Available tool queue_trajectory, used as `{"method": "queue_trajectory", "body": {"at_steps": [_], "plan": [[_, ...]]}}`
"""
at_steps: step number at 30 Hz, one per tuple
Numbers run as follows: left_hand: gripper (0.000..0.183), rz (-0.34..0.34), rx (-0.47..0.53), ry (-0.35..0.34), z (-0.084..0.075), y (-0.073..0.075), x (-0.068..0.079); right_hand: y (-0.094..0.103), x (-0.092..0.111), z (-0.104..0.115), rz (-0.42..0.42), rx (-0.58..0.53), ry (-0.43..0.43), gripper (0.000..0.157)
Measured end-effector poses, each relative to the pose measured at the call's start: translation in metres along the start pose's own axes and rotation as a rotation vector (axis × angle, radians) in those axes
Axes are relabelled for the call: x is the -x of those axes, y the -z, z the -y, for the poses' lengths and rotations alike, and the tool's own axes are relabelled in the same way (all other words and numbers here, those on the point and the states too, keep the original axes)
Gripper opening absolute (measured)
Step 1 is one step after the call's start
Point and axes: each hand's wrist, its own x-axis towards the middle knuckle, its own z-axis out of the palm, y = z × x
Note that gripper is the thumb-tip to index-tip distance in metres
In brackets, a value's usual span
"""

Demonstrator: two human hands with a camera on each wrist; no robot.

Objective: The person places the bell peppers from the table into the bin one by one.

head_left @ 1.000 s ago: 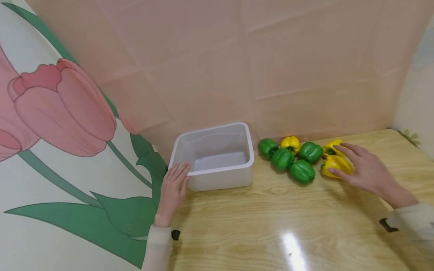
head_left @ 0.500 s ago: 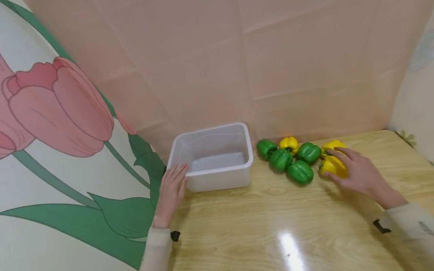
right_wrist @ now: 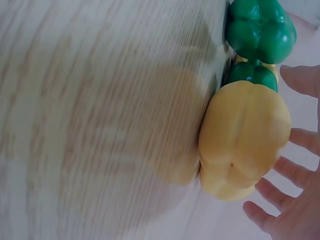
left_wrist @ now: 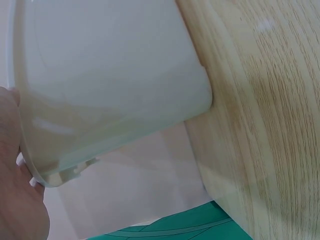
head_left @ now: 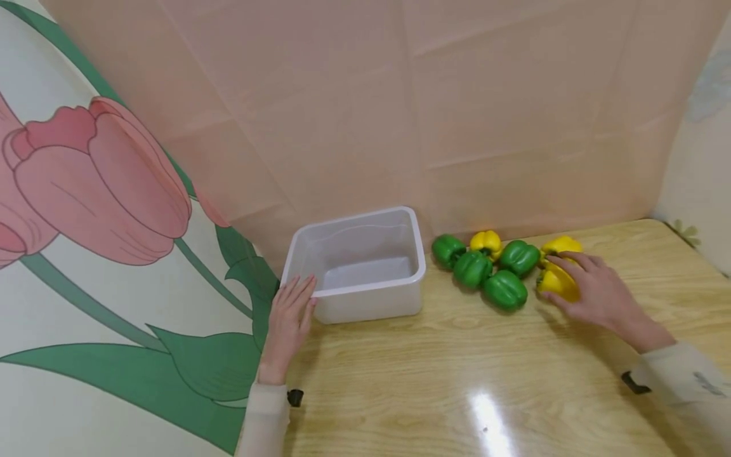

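Observation:
In the head view my left hand (head_left: 290,317) rests over the front left corner of a light grey plastic bin (head_left: 365,304), fingers fairly straight across its rim. The left wrist view shows that hand at the edge of the bin (left_wrist: 115,75). My right hand (head_left: 602,295) hovers over the nearer yellow bell pepper (head_left: 556,282), with fingers spread around it. From the right wrist, the spread fingers sit beside and above that yellow pepper (right_wrist: 245,130); whether they touch it is unclear. Another yellow bell pepper (head_left: 562,244) lies just behind, partly hidden.
Left of my right hand lie several green bell peppers (head_left: 506,291) and a yellow one (head_left: 487,242), between it and the bin. The wood-grain table (head_left: 400,381) meets a pink cloth-covered wall (head_left: 342,127). A tulip mural (head_left: 108,184) covers the left wall.
My right hand has moved slightly left and lower, closer around the nearer yellow bell pepper. The left hand stays on the bin, and the peppers lie as before.

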Motion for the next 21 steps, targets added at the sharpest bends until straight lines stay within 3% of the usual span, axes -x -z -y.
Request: {"method": "queue_trajectory", "body": {"at_steps": [13, 21], "plan": [[0.046, 0.02, 0.01, 0.009, -0.001, -0.001, -0.001, -0.009, 0.002, -0.002, 0.049, 0.022, -0.039, 0.077], [0.045, -0.008, -0.001, -0.016, -0.002, 0.001, -0.001, -0.013, 0.0, -0.001, 0.07, -0.001, -0.035, 0.076]]}}
